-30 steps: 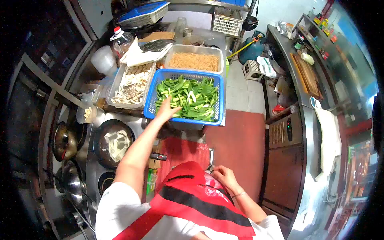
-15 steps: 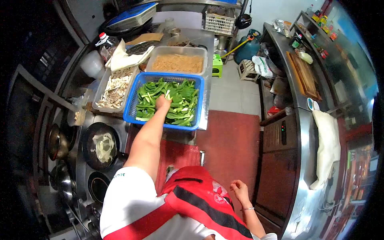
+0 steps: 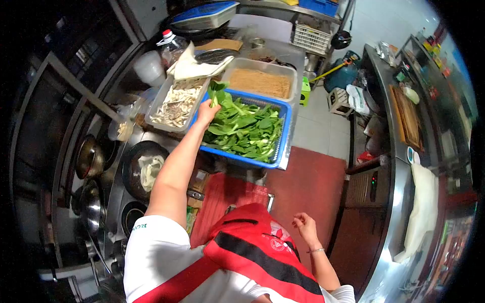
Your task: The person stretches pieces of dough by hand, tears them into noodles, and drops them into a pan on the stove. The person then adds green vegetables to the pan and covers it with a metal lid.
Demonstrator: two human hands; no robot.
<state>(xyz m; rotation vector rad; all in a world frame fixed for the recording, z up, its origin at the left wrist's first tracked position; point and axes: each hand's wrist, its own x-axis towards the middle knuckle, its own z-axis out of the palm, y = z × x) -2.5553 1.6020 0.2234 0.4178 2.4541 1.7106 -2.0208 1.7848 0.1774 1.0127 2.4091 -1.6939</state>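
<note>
A blue basket [image 3: 289, 126] of cut leafy greens [image 3: 247, 129] stands on the metal table's front part. At its left rim my left hand [image 3: 207, 112] is closed around some green leaves with pale stalks, lifted over the others. My right hand [image 3: 305, 225] hangs low over the red mat beside the apron, its fingers loosely bent and apart, holding nothing. Left of the basket, a clear tub [image 3: 150, 121] holds sliced mushrooms [image 3: 178, 105]. Behind the basket is another clear tub [image 3: 294, 86] with thin brown strands [image 3: 260, 82].
On the stove at left are a pan [image 3: 129, 171] with pale pieces and several woks [image 3: 91, 156]. A red-capped bottle [image 3: 172, 46] stands at the back left. A counter [image 3: 396, 187] with a white cloth [image 3: 423, 202] runs along the right, beyond the red mat [image 3: 308, 177].
My left hand has moved from the middle of the greens to the basket's left side and lifted some leaves. The view has shifted. My right hand stays low, its fingers more spread.
</note>
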